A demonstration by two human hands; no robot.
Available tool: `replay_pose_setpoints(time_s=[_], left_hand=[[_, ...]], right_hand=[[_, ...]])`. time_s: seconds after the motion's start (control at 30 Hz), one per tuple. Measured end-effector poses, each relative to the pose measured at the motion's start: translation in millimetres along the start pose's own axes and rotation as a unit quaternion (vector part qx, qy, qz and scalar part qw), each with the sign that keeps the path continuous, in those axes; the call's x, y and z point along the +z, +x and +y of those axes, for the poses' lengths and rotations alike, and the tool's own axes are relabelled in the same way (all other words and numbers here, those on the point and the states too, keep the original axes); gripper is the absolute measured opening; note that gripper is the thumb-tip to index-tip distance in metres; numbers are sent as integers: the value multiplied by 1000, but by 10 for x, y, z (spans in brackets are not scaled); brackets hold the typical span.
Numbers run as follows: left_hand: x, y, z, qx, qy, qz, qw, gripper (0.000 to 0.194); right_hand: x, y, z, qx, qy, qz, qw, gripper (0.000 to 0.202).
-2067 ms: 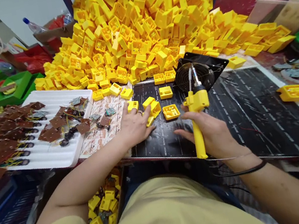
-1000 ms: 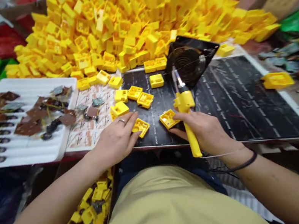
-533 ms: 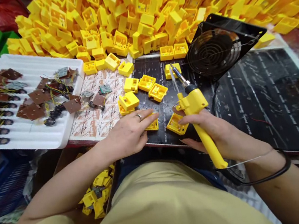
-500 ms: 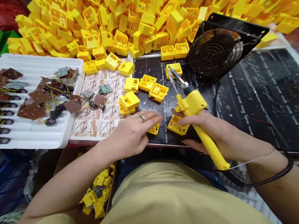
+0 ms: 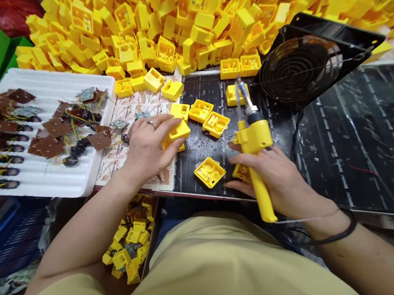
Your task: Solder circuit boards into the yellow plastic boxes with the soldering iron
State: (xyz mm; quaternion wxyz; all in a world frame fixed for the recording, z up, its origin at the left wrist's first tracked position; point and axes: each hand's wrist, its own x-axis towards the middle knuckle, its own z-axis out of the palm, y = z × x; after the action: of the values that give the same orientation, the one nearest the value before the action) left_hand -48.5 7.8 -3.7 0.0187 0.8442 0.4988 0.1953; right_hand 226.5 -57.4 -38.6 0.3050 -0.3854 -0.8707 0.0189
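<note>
My left hand [image 5: 151,148] has its fingers and thumb around a small yellow plastic case [image 5: 181,130], which sits over another case at the left of the black mat. In my right hand [image 5: 278,176] is a yellow soldering gun [image 5: 256,157], its metal tip pointing away from me toward a yellow case [image 5: 234,95]. Partly hidden behind that hand lies another case [image 5: 241,173]. Between my hands an open case half [image 5: 209,171] rests flat on the mat. Two more open cases, a left one [image 5: 200,110] and a right one [image 5: 216,124], lie farther back.
A large heap of yellow cases [image 5: 168,25] covers the back. A black fan [image 5: 301,68] leans at the right. On the left, a white foam tray [image 5: 84,180] bears brown circuit boards [image 5: 54,127] with wires. Below the table edge a box holds yellow cases [image 5: 132,235].
My left hand has moved left and away from me, off the open case half and onto another case. My right hand has turned the soldering gun more upright.
</note>
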Motion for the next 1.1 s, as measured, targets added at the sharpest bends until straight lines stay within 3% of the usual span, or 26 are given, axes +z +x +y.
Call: replay_pose_setpoints(time_s=[0.07,0.1,0.23,0.3,0.37,0.47,0.57,0.63,0.73,0.87,0.97,1.1], left_hand=[[-82,-20,38,3,-46,49,998,41],[-133,-48,69,1,-76,47,996,41],[-212,-211,174,-63,-139,-105,983,46],[-166,-279,202,-83,-70,-167,980,48],[-135,-328,215,-80,43,-192,977,48],[-203,-391,189,-34,141,-188,971,46],[-321,-480,115,58,89,-182,978,41],[-349,-542,73,83,60,-168,980,44],[-309,-589,54,91,66,-144,983,50],[-216,-570,94,98,83,-153,980,46],[-127,-542,165,86,73,-146,983,48],[16,-479,323,86,56,-131,986,50]], right_hand=[[-4,1,-25,5,-7,8,1000,40],[-16,-5,-27,11,-4,17,1000,43],[-56,-5,-40,36,13,32,999,48],[-35,48,-78,5,25,0,1000,44],[4,133,-130,-53,48,-51,996,35],[53,252,-186,-108,68,-111,986,28],[81,302,-191,-108,31,-84,990,23],[98,301,-181,-88,-8,-52,995,25],[103,265,-151,-63,-27,-47,997,36],[-15,133,-47,-22,20,-36,999,54],[-154,-24,59,34,35,-46,998,53],[-266,-220,162,45,62,-72,994,35]])
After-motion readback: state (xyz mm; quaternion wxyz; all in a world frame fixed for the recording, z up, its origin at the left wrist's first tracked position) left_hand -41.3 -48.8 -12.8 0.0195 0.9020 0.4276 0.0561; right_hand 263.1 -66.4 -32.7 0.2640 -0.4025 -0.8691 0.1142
